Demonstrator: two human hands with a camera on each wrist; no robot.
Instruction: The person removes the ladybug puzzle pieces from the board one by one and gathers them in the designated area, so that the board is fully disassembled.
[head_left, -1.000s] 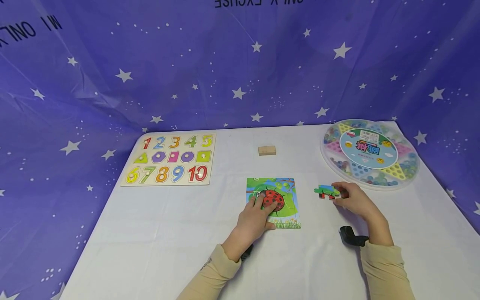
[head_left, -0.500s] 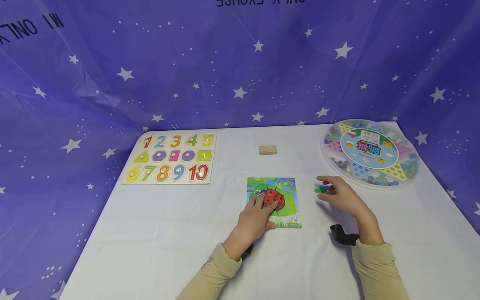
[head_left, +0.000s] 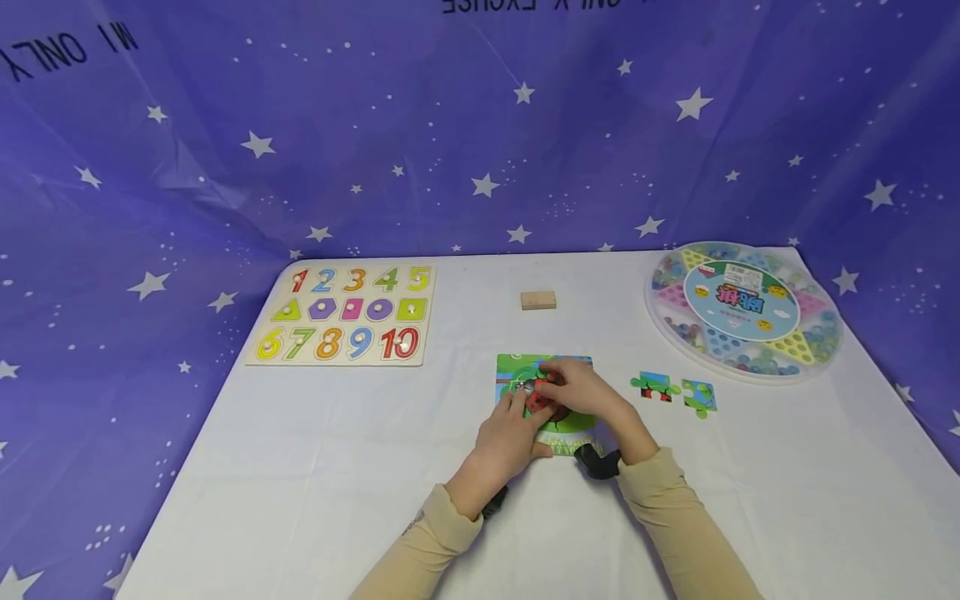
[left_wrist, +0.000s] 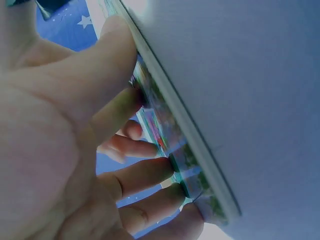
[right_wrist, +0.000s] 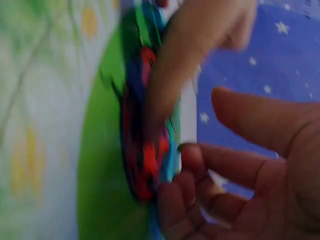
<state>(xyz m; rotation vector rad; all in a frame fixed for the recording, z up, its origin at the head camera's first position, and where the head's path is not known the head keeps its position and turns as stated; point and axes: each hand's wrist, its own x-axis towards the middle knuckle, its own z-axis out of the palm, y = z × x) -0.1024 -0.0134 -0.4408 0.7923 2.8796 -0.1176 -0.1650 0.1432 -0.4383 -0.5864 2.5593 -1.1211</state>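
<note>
A ladybug jigsaw puzzle (head_left: pixel 577 422) lies flat on the table, its middle partly covered by both hands. My left hand (head_left: pixel 504 437) rests on its lower left part with fingers extended; the left wrist view shows the thumb (left_wrist: pixel 117 45) at the puzzle's edge. Over the upper right part is my right hand (head_left: pixel 588 390), its fingers at the ladybug picture. In the right wrist view its thumb stands apart from the bent fingers (right_wrist: pixel 192 157), and no piece shows between them. Two loose jigsaw pieces, one green and red (head_left: pixel 656 385), one green and blue (head_left: pixel 699 395), lie right of the puzzle.
A number-and-shape peg board (head_left: pixel 352 333) lies at the back left. Behind the puzzle sits a small wooden block (head_left: pixel 538 300). A round Chinese checkers box (head_left: pixel 742 302) with marbles is at the back right. A starry purple cloth (head_left: pixel 420 125) hangs behind the table.
My right hand has moved left from the loose pieces onto the puzzle, uncovering both pieces on the table. My left hand has stayed in place.
</note>
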